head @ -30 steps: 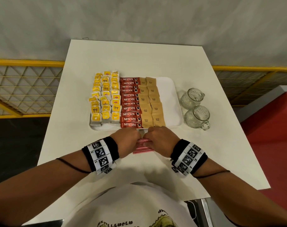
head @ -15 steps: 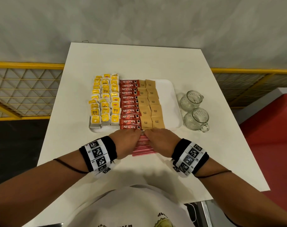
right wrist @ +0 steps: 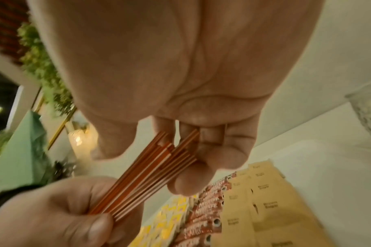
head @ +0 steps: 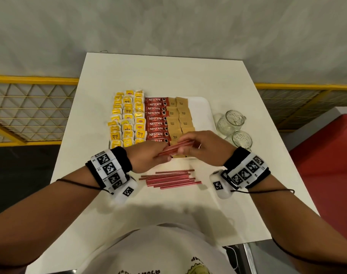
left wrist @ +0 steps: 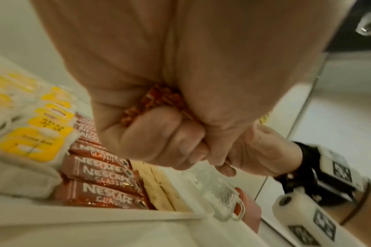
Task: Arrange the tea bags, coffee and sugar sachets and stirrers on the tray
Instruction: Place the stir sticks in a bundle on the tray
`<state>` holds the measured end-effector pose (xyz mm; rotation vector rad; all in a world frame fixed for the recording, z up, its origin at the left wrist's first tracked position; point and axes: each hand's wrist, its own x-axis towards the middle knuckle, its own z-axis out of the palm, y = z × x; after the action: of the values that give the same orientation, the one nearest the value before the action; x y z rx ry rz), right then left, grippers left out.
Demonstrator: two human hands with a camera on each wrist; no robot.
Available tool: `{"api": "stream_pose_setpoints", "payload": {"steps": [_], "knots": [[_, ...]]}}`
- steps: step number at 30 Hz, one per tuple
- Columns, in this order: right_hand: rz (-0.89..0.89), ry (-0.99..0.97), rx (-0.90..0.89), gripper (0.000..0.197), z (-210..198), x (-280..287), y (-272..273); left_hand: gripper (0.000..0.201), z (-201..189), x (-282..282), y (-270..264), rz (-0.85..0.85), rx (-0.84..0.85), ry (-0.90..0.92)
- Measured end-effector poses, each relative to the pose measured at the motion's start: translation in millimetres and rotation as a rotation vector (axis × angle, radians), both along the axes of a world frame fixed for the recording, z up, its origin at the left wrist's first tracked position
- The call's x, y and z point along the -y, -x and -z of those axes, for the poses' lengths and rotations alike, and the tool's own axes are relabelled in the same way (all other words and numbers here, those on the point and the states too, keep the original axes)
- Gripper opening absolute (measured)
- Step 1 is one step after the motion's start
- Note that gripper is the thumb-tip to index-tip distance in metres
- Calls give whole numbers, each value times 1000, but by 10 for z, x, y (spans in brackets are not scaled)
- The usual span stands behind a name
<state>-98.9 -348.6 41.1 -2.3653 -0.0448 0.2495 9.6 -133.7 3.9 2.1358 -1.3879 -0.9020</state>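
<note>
A white tray [head: 200, 109] holds rows of yellow tea bags [head: 127, 119], red Nescafe coffee sachets [head: 155, 118] and brown sugar sachets [head: 178, 117]. Over the tray's near edge both hands hold a bundle of red stirrers [head: 176, 147]. My left hand [head: 163, 155] grips the bundle's left end in a fist [left wrist: 159, 133]. My right hand [head: 186, 146] pinches the right end between thumb and curled fingers [right wrist: 214, 155]. The bundle [right wrist: 146, 177] slants up to the right. Several more stirrers [head: 169, 177] lie loose on the table, below the hands.
Two clear glass mugs [head: 231, 121] [head: 240, 139] stand right of the tray, close to my right wrist. The white table [head: 168, 76] ends at a grey wall behind and a yellow railing [head: 30, 107] on both sides. My torso is against the near edge.
Both hands were down on the stirrer pile at the table. They have risen toward the tray with a bundle of stirrers, leaving several on the table.
</note>
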Motion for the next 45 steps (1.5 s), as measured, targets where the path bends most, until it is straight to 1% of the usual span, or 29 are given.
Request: {"api": "stream_pose_setpoints", "payload": {"steps": [2,4,6,10,12,14,19,23,25,26,28,29,30,31,32,34,35,36,37,39,41,43,45], "knots": [[138,-73,56,53,-36,23,-15,19,-28,-6,-15,-47,-69,47],[270,-138,70,65,-23,-32,-38,19,-52,13,22,-81,-129,87],[363,-163,76,68,36,-166,-48,11,-68,61,103,-105,-179,124],[442,-192,114,55,173,-383,-43,7,-54,110,239,-171,-232,156],[465,-237,117,45,208,-369,-50,10,-44,109,271,-203,-246,145],[484,-302,129,37,244,-338,-51,13,-54,122,294,-259,-297,148],[576,-394,197,31,230,-273,-87,10,-92,129,283,-387,-461,242],[675,-427,295,31,192,-256,-121,22,-63,109,272,-560,-599,339],[686,-455,321,32,218,-323,-121,25,-77,123,289,-637,-613,379],[683,-470,334,33,241,-376,-112,32,-79,138,286,-689,-587,380],[678,-485,359,34,310,-489,-77,64,-76,155,250,-787,-509,374],[674,-487,367,34,343,-542,-51,74,-70,154,226,-833,-512,377],[672,-491,367,33,382,-585,-27,76,-65,156,192,-883,-538,388],[667,-490,360,32,411,-623,2,69,-67,154,162,-918,-531,399],[656,-480,347,32,432,-647,30,60,-46,148,121,-923,-448,403],[598,-433,301,36,436,-661,84,35,-24,127,49,-854,-220,372],[547,-406,263,38,429,-649,108,23,-8,115,2,-818,-160,364],[487,-381,213,39,420,-632,130,15,-9,98,-39,-779,-149,361],[424,-369,156,40,409,-611,151,14,-8,80,-79,-728,-158,353],[296,-359,63,42,373,-552,182,18,-14,57,-146,-602,-170,333],[177,-287,26,41,305,-486,187,23,-50,82,-186,-460,-145,311],[76,-245,-23,33,206,-452,156,26,-84,176,-217,-348,-107,295],[13,-214,-93,29,139,-439,88,25,-108,317,-270,-296,-101,295]]}}
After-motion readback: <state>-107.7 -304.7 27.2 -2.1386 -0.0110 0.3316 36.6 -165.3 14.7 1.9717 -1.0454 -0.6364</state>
